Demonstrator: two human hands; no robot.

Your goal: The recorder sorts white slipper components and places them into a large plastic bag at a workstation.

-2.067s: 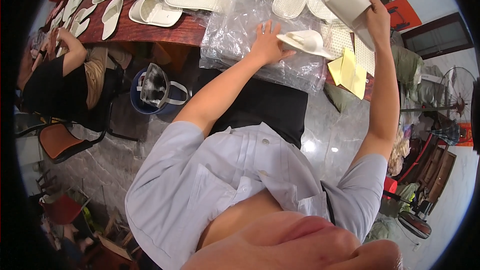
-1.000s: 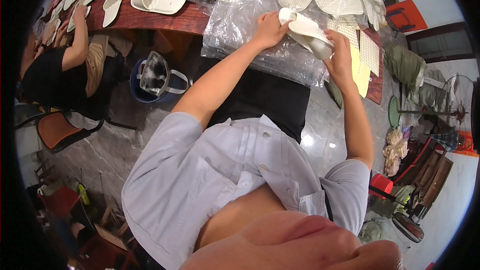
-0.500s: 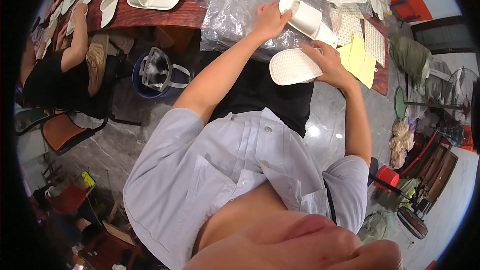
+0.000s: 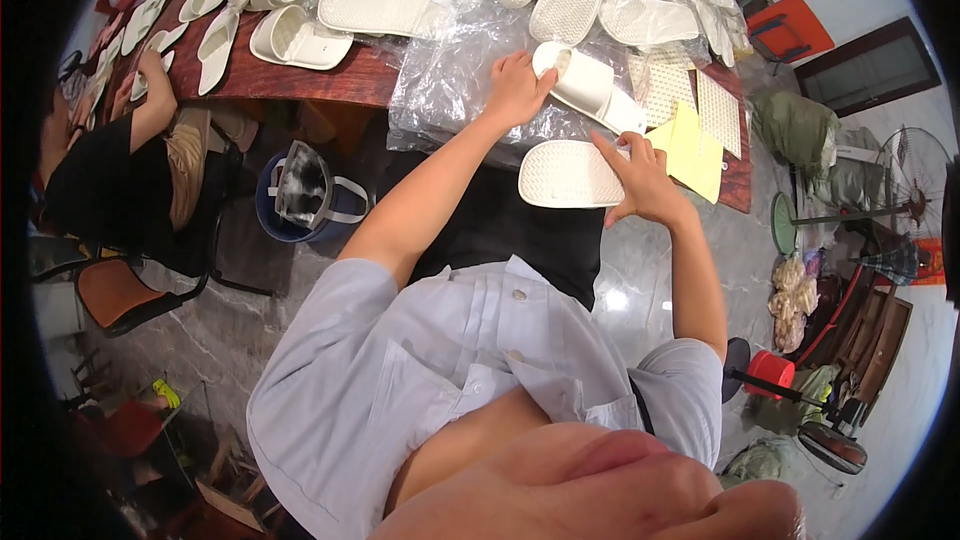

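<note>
And now the right fingers [image 4: 608,153], down from upper right, are spreading wide, gripping a textured slipper [image 4: 565,176] mid-frame, while half-curled left fingers [image 4: 512,71] are touching a strapped slipper [image 4: 582,80], grip unclear.

No lettering or numbers can be read

The strapped slipper [image 4: 582,78] is creamy white; the slipper below it [image 4: 568,175] is off-white with a fine, repeating texture. The paper sheets [image 4: 703,168] are pale yellow, the dotted sheet [image 4: 718,116] cream, the tabletop [image 4: 285,83] streaked reddish brown, the shirt [image 4: 345,380] light grey-blue, the floor [image 4: 235,335] veined grey.
</note>
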